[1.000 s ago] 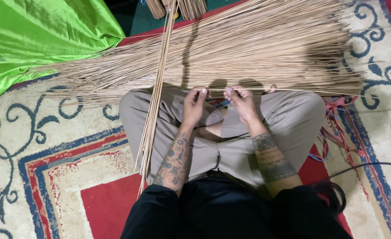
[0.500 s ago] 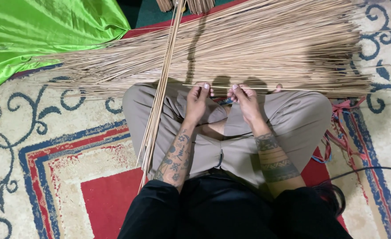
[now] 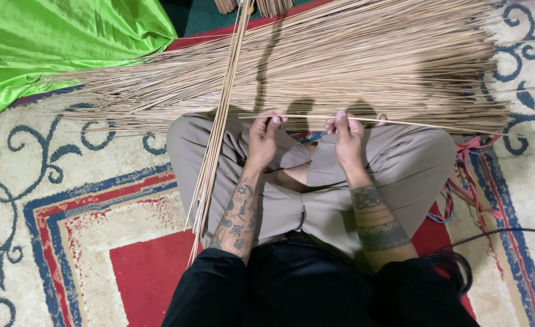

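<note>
Hands hold stick, seemingly crosswise

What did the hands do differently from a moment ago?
Both hands have lifted a single thin stick off the pile and hold it level across the knees. The left hand and the right hand were lower against the pile before; now they sit a bit higher and farther apart. The big pile of sticks, the upright bundle, the green cloth and the carpet stayed put.
</note>
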